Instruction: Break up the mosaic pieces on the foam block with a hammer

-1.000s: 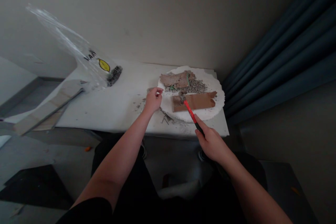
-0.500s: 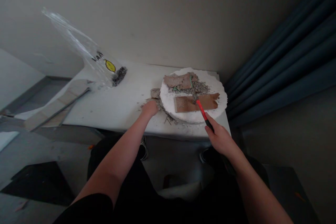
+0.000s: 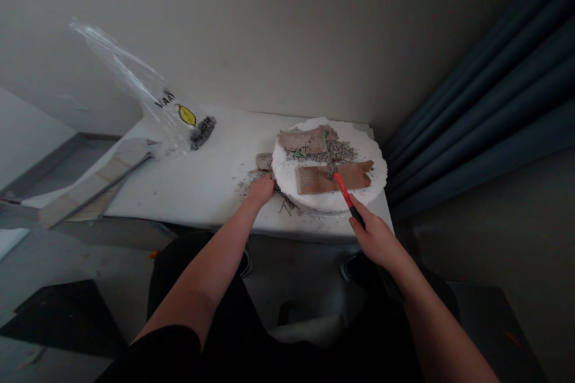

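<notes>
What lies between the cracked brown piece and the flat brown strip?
In the head view: grey crumbs, a band of white slab and, partly, the hammer's head.

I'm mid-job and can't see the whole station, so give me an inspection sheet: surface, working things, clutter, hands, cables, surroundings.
Surface: white table, grey crumbs scattered left of the white slab.
Working things: hammer with red and black handle, its head over the brown strip on the slab; contact unclear. Cracked brown piece and grey fragments behind the strip.
Clutter: clear plastic bag with a yellow print; flat boards at the table's left end.
Hands: right hand grips the handle; left hand at the slab's left edge, grip unclear.
Cables: nothing seen.
Surroundings: wall behind, dark blue curtain to the right.
</notes>
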Demonstrator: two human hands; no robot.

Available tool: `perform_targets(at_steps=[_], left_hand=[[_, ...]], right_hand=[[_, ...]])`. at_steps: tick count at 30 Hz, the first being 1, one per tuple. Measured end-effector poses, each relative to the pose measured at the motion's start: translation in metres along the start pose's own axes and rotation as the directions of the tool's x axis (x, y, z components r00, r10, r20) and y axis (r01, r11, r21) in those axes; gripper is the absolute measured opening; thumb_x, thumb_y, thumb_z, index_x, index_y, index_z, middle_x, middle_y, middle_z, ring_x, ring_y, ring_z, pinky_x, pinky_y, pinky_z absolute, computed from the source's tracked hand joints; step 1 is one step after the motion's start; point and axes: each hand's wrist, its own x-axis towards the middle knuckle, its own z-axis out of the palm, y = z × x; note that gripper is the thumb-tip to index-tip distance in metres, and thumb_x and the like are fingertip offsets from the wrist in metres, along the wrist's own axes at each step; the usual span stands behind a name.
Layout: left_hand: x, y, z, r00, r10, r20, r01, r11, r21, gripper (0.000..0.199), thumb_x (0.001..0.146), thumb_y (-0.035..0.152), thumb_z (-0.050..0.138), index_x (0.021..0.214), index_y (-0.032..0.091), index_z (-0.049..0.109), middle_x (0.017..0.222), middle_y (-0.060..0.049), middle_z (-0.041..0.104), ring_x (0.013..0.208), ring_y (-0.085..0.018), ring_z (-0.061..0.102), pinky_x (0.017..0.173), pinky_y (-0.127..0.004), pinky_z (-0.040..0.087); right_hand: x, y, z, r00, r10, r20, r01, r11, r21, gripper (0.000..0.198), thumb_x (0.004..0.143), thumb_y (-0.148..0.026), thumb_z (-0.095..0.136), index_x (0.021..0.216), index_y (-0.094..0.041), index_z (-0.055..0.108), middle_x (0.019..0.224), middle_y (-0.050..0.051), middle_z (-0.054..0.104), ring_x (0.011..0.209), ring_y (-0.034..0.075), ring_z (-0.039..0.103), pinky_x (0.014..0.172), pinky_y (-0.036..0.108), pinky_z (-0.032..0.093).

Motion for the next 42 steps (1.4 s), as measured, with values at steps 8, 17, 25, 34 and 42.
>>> perform_targets(at_steps=[8, 17, 25, 34, 42], left_hand=[[-0.003, -0.002, -0.02, 0.971, -0.182, -0.157, 0.166, 0.98, -0.109, 0.033, 0.085, 0.027, 0.05, 0.114, 0.016, 0.06, 0.111, -0.018, 0.068, 0.096, -0.029, 0.067, 0.078, -0.038, 0.051], [-0.01, 0.043, -0.054, 0.944, 0.026, -0.33, -0.241, 0.737, -0.631, 0.028, 0.075, 0.031, 0.067, 0.099, 0.017, 0.068, 0.083, -0.003, 0.069, 0.07, -0.014, 0.061, 0.072, -0.028, 0.052], [-0.008, 0.081, -0.044, 0.89, 0.242, -0.387, -0.441, 0.674, -0.592, 0.021, 0.087, 0.034, 0.06, 0.09, 0.02, 0.074, 0.088, -0.005, 0.068, 0.08, -0.015, 0.062, 0.079, -0.032, 0.052], [-0.005, 0.091, -0.036, 0.93, 0.183, -0.32, -0.366, 0.566, -0.739, 0.018, 0.085, 0.029, 0.064, 0.097, 0.019, 0.071, 0.085, -0.003, 0.074, 0.077, -0.015, 0.066, 0.077, -0.032, 0.054], [-0.006, 0.096, -0.034, 0.923, 0.195, -0.332, -0.384, 0.532, -0.754, 0.013, 0.084, 0.028, 0.064, 0.092, 0.019, 0.07, 0.085, -0.002, 0.074, 0.076, -0.014, 0.066, 0.077, -0.029, 0.054]], right_hand=[[-0.001, 0.0, 0.0, 1.0, -0.009, -0.008, 0.009, 1.0, -0.018, 0.063, 0.096, -0.029, 0.044, 0.158, -0.021, 0.033, 0.115, 0.014, 0.072, 0.104, 0.032, 0.068, 0.088, 0.043, 0.05], [0.001, 0.001, 0.003, 1.0, -0.014, 0.014, 0.015, 0.998, -0.056, 0.065, 0.096, -0.028, 0.042, 0.159, -0.021, 0.029, 0.111, 0.015, 0.073, 0.1, 0.032, 0.068, 0.084, 0.042, 0.05], [0.001, 0.0, 0.002, 1.0, -0.003, 0.026, 0.005, 0.999, -0.05, 0.064, 0.096, -0.029, 0.041, 0.159, -0.02, 0.029, 0.11, 0.015, 0.073, 0.098, 0.033, 0.068, 0.084, 0.043, 0.049], [0.001, -0.001, 0.0, 0.999, 0.005, 0.036, -0.004, 0.999, -0.046, 0.065, 0.096, -0.029, 0.042, 0.159, -0.02, 0.028, 0.107, 0.016, 0.073, 0.098, 0.033, 0.068, 0.083, 0.042, 0.05], [0.001, 0.0, 0.001, 0.999, 0.026, 0.033, -0.024, 0.998, -0.059, 0.066, 0.096, -0.028, 0.044, 0.159, -0.021, 0.029, 0.106, 0.015, 0.073, 0.098, 0.033, 0.068, 0.083, 0.041, 0.049]])
